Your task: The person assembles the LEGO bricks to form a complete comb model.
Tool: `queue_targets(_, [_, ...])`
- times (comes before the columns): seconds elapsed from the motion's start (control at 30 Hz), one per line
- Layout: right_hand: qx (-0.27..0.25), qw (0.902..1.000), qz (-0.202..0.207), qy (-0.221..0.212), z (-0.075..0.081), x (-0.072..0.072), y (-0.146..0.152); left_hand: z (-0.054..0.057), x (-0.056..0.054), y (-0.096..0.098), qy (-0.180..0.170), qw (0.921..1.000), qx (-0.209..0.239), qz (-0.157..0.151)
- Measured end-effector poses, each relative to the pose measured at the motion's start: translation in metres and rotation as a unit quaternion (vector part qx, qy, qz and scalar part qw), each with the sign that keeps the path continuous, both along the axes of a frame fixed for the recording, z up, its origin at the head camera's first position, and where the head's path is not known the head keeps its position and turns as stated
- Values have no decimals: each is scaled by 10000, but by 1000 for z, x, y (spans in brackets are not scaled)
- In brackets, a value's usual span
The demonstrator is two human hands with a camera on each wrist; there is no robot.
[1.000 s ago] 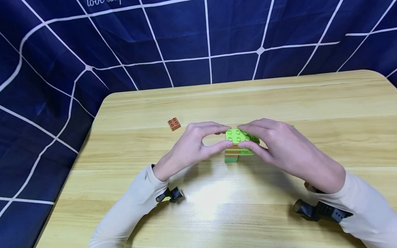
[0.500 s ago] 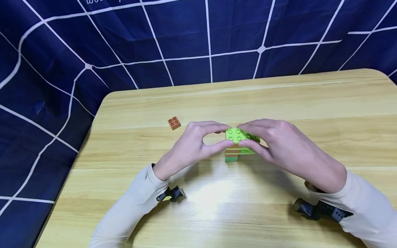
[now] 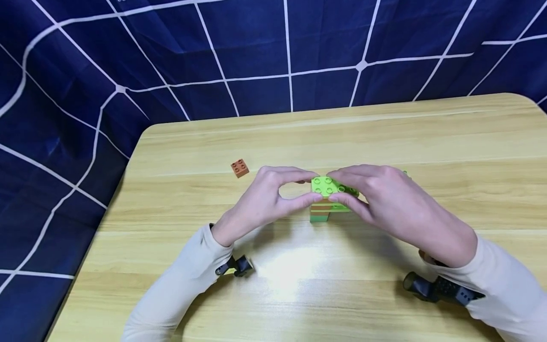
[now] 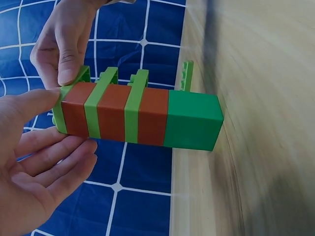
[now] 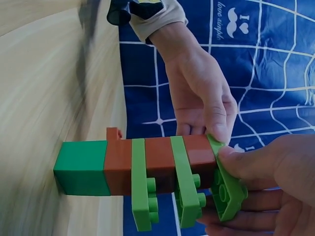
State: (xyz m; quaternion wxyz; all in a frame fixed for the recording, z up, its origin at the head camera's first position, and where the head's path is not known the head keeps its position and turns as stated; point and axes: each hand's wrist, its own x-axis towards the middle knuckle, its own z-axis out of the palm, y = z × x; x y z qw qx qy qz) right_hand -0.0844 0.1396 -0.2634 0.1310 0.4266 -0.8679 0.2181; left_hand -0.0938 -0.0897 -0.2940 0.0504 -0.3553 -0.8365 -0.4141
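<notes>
A brick tower stands upright between my hands: a dark green brick (image 4: 194, 120) at the bottom, then brown bricks (image 4: 114, 110) alternating with light green plates (image 4: 135, 105) that jut out to the right. At its top, my left hand (image 3: 273, 197) pinches the left end of the uppermost light green plate (image 3: 325, 186) between thumb and fingers. My right hand (image 3: 393, 204) pinches the same plate further right, thumb in front and fingers behind. The right wrist view shows this top plate (image 5: 226, 189) slightly slanted against the brown brick below it. Fingers hide part of it.
A loose brown brick (image 3: 240, 168) lies on the wooden table (image 3: 192, 156), left of and beyond the tower. Another light green studded piece (image 4: 187, 76) lies past the right hand. A blue curtain with white lines (image 3: 256, 52) hangs along the table's back and left side.
Both hands keep their hold on the top plate, and the tower stays in place. Only the head view has shifted very slightly.
</notes>
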Motion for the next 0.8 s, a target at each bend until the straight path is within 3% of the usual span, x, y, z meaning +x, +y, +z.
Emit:
queue_targets(0.47, [-203, 9996, 37, 185, -5, 0, 0, -1, 1, 1, 208, 9998, -22, -34])
queue_targets(0.6, [-66, 9996, -60, 263, -5, 4, 0, 0, 2, 2, -70, 10000, -51, -24])
queue_targets(0.8, [191, 9997, -113, -72, 1, 5, 2, 2, 1, 2, -576, 9983, 106, -71])
